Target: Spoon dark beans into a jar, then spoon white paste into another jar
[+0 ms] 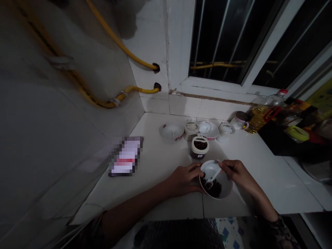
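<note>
At the far left, toward 9 o'clock, a flat phone (126,156) lies on the white bench (160,162) below the yellow pipes (124,93) on the wall. An empty small bowl (171,131) stands farther back, at about 11 o'clock from the hands. The left hand (185,180) is closed on the 9 o'clock side of the bowl (216,185), fingers curled round its rim and steadying it on the bench near the front edge. Inside, dark pieces (216,189) lie heaped toward 6 o'clock, while the white inner wall shows bare toward 11 o'clock. A white spoon (211,180) slants down into them, its scoop end low in the heap. Just behind the bowl, at 12 o'clock, an open jar (200,147) holds more of the same dark stuff. The right hand (237,173) pinches the spoon's handle at the bowl's 2 o'clock rim. Well off at 2 o'clock an oil bottle (259,116) stands by the window sill. The step in hand looks like working the spoon through the pieces, stirring or portioning them. Any further stroke calls for a firm left-hand hold, so the bowl does not slide, and a shallow sweep of the scoop, so nothing jumps the low front rim.
</note>
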Tool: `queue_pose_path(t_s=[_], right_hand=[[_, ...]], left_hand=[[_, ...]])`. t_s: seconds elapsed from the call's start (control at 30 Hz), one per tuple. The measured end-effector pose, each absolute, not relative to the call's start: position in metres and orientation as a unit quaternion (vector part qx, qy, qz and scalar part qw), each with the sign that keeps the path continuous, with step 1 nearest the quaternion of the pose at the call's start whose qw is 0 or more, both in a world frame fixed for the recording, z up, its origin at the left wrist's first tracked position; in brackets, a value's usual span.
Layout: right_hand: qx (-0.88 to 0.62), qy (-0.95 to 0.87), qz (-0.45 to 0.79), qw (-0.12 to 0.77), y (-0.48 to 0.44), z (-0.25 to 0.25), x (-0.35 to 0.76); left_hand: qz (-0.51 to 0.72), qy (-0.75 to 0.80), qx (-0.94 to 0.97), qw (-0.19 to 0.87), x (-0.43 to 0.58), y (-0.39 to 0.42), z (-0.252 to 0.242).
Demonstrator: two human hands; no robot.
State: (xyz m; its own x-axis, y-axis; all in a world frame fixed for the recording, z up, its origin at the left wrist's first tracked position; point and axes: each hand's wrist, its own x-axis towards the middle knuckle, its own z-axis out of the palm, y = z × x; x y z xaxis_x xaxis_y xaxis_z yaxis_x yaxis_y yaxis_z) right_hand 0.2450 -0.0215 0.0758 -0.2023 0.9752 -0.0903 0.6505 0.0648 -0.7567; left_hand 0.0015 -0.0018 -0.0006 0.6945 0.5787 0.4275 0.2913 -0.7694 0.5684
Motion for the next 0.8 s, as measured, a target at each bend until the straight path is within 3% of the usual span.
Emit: queue_pose_path(t_s=[0.43, 0.67, 0.8], right_hand=[[-0.602, -0.556, 0.485, 0.304, -0.006, 0.056, 0.263], [-0.604, -0.558, 0.456, 0.339, 0.000, 0.072, 0.257], [-0.612, -0.591, 0.333, 0.407, 0.015, 0.093, 0.246]], left_hand=[[0.302, 0.249, 0.890, 0.234, 0.001, -0.002, 0.002], [0.299, 0.251, 0.889, 0.241, 0.002, -0.003, 0.001], [0.301, 0.251, 0.888, 0.240, 0.002, -0.003, 0.000]])
